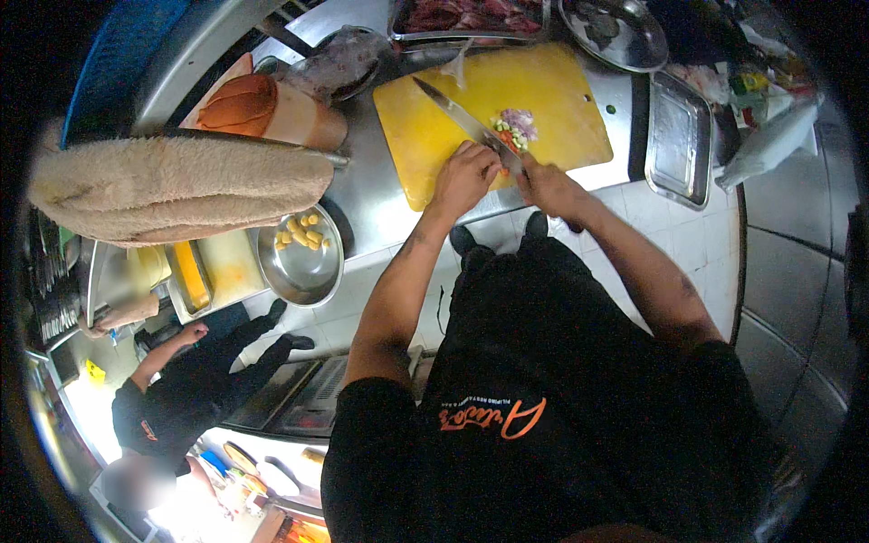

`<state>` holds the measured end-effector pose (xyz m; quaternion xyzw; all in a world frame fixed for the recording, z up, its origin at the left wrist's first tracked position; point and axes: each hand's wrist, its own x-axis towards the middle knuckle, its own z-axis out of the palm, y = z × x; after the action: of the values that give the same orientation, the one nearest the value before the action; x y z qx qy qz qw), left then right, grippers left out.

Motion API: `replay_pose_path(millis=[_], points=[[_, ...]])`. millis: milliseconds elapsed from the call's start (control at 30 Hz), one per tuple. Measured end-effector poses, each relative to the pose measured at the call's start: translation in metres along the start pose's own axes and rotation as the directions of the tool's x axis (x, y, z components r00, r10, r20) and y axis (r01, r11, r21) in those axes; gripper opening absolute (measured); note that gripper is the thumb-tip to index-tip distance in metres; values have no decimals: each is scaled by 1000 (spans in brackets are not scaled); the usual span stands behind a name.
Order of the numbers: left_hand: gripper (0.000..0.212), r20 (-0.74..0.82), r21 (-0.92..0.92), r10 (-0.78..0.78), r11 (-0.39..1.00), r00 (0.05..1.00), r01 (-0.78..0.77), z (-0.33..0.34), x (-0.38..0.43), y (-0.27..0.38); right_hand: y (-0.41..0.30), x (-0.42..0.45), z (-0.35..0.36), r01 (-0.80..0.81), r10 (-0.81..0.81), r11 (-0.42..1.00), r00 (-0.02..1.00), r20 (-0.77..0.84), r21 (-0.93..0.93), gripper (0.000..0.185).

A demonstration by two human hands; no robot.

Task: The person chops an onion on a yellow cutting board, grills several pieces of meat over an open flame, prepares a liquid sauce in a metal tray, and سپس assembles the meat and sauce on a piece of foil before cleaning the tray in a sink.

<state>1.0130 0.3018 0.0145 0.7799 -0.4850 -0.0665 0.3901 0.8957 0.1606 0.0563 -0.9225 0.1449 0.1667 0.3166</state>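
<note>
My right hand [551, 189] grips a large kitchen knife [456, 114] near the front edge of a yellow cutting board [570, 88]. The blade slants across the board, its tip towards the far left corner. My left hand [467, 175] rests on the board just left of the blade, with its fingers curled; whether they pinch anything is hidden. Beyond the blade lies a small heap of chopped pieces: purple-white onion-like bits [521, 123], pale green bits [500, 125] and orange-red bits [507, 138]. A few orange scraps show between my hands.
Raw meat fills a steel tray [468, 34] behind the board. A round steel dish [652, 54] and a rectangular metal tray [679, 190] are on the right. Leftward are a beige fluffy cloth [183, 186], a steel bowl [295, 275] with yellow pieces, and a co-worker [190, 394].
</note>
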Motion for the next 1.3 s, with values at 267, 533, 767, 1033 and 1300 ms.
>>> replay_pose_path(millis=[267, 533, 767, 1033, 1300], points=[[18, -82, 100, -6, 995, 997, 14, -9, -3, 20, 18, -37, -62, -63, 38, 980, 991, -129, -191, 26], [27, -77, 143, -83, 985, 994, 93, 11, 24, 1, 47, -40, -48, -118, 75, 967, 979, -189, -228, 25], [12, -168, 312, 20, 950, 986, 34, -1, 1, 6, 61, -18, -54, -61, -70, 962, 888, -455, -266, 32], [12, -413, 29, -192, 974, 890, 224, -100, -35, 80, 46, -21, -48, 202, -305, 946, 820, -484, -255, 30], [18, -268, -47, -251, 968, 930, 247, -272, -101, 108, 32, -6, -44, 311, -321, 945, 816, -481, -103, 29]])
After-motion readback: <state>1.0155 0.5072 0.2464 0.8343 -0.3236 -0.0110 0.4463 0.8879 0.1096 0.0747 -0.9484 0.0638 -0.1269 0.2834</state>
